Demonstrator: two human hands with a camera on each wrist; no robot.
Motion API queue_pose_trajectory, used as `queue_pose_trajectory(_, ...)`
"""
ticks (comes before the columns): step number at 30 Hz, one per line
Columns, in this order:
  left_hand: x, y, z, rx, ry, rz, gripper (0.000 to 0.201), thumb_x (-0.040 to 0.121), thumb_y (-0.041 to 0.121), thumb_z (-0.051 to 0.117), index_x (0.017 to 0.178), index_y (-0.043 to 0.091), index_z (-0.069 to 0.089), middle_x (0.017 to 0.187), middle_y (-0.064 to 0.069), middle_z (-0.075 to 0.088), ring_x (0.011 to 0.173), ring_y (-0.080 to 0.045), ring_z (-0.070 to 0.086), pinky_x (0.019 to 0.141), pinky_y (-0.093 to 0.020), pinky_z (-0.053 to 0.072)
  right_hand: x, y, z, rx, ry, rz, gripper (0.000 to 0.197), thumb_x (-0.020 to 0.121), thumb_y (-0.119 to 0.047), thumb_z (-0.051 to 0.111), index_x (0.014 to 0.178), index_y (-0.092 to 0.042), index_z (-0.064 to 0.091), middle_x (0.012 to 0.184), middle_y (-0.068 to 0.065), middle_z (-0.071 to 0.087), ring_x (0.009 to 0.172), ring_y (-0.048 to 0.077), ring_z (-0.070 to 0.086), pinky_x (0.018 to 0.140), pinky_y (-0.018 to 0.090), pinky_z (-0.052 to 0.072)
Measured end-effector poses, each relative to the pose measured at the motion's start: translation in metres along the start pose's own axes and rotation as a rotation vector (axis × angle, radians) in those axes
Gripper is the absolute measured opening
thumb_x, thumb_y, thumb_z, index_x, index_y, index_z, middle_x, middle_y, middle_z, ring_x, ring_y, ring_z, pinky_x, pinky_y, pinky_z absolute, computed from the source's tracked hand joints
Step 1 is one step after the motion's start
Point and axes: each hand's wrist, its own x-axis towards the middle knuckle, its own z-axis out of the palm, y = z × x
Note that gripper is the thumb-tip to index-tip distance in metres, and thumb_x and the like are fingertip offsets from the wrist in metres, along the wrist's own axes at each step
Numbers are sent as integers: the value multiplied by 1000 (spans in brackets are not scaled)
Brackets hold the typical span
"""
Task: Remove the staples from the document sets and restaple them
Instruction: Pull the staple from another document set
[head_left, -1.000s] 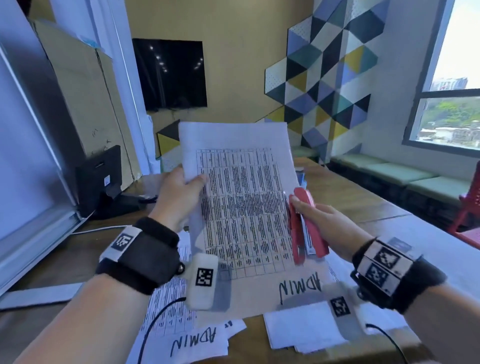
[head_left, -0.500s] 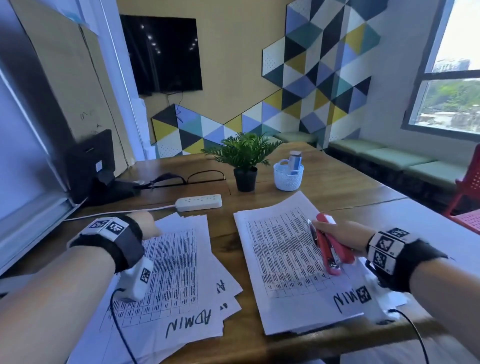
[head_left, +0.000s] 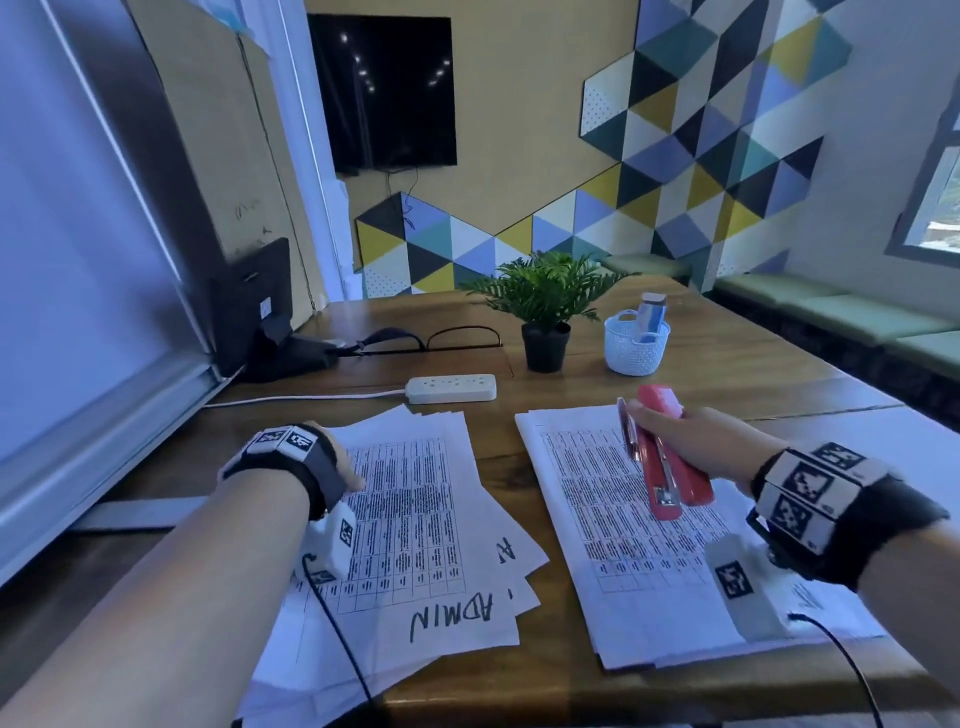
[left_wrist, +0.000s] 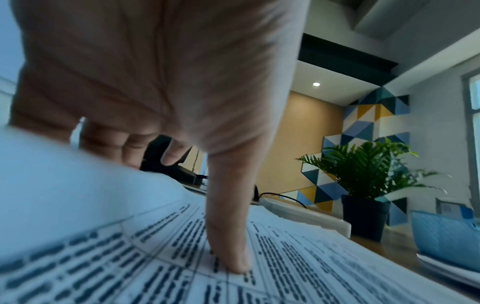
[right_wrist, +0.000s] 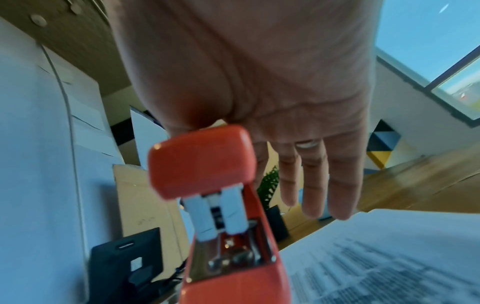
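Left hand (left_wrist: 155, 78) over printed table sheets (left_wrist: 155, 267); thumb tip presses the top sheet. Potted plant (left_wrist: 366, 185) stands beyond, right.

The wooden surface (head_left: 701, 364) carries two paper lots: a fanned pile of document sets (head_left: 415, 519) under the left fingers (left_wrist: 228, 246), and a squared stack (head_left: 623, 545) below the right fingers (right_wrist: 311, 185). Beyond both sets of fingers lie a white power strip (head_left: 451, 388), a potted plant (head_left: 544, 312), a white basket (head_left: 636, 345), eyeglasses (head_left: 441, 340) and a black stand (head_left: 260, 312).
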Motion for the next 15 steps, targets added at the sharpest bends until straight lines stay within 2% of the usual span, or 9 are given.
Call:
queue_pose_trajectory(2,2,-2,-4,36,-10,16,35,67,32,84,64,8,58,54,4,63,72,-21,64,79,-35,57,-5,-14,11,4,-27,-42,90,69,-85,36,88,-4,71,89,10,73,84,22,68,89,35,51)
queue_pose_trajectory(3,10,-6,-4,33,33,38,35,67,33,80,85,7,67,69,1,70,78,-23,68,79,-37,58,-6,-19,17,16,-54,-64,92,64,-89,34,88,-8,72,89,8,73,83,21,68,89,35,51)
queue_pose_trajectory(4,13,-9,-6,26,80,42,51,71,35,75,114,9,64,89,-3,72,88,-27,68,79,-35,56,-9,-25,23,36,-76,-88,88,67,-86,35,89,-9,72,90,8,73,83,21,67,88,35,52)
queue_pose_trajectory(5,5,-9,-11,-13,108,51,61,79,35,70,132,10,51,100,-7,68,96,-29,65,78,-32,53,-12,-30,29,57,-100,-110,80,74,-80,36,90,-9,70,92,9,71,83,21,66,87,33,52)
queue_pose_trajectory(6,-6,-6,-18,-111,148,61,60,86,34,65,137,9,44,98,-10,64,96,-30,61,72,-30,47,-16,-35,35,81,-127,-125,72,80,-74,38,91,-9,68,93,9,70,84,22,66,87,33,52)
queue_pose_trajectory(8,-24,-2,-31,-326,236,117,37,92,29,62,119,6,51,95,-17,60,92,-31,58,67,-31,39,-18,-42,50,128,-168,-159,65,83,-70,40,91,-11,64,94,9,69,88,23,66,89,37,52)
queue_pose_trajectory(10,-35,-5,-41,-574,321,239,32,92,30,63,113,7,55,104,-17,60,101,-32,59,76,-33,42,-18,-47,64,167,-190,-177,68,77,-76,41,93,-14,64,95,7,69,90,23,67,92,40,51)
queue_pose_trajectory(12,-51,-6,-53,-788,360,378,26,91,30,65,107,11,61,103,-9,64,101,-31,61,83,-35,46,-15,-51,74,291,-210,-180,82,63,-86,44,100,-17,66,102,5,70,96,23,67,96,43,49)
queue_pose_trajectory(15,-76,1,-71,-1028,379,534,10,87,28,70,94,21,67,103,-8,72,101,-31,67,96,-51,51,-14,-54,85,511,-266,-214,104,46,-95,47,122,-26,62,128,-1,61,118,20,58,108,43,39)
